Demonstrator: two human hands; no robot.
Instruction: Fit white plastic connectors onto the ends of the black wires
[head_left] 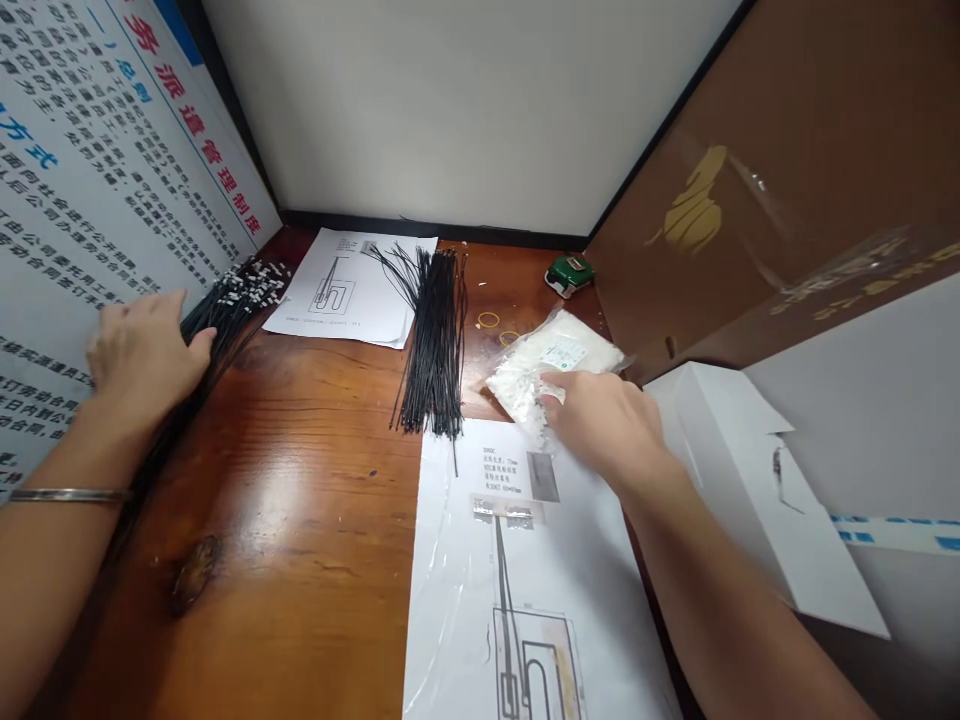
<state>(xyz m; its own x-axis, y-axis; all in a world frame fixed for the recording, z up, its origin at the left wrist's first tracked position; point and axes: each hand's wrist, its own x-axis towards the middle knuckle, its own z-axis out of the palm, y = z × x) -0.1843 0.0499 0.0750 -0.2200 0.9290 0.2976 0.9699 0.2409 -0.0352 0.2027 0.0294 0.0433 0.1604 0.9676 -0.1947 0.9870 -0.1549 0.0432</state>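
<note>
Picking at the bag of white parts (564, 350) on the right seems the step in hand, the right hand (611, 418) there with thumb and forefinger curled (whether pinching anything, I cannot tell). The left hand (148, 348) lies over white-tipped wires (241, 290) at left, thumb spread, grip hidden; the next move likely calls for a fine pinch.

a wooden table (315, 480) bears wires (433, 345), papers (450, 560), bag (592, 338).
</note>
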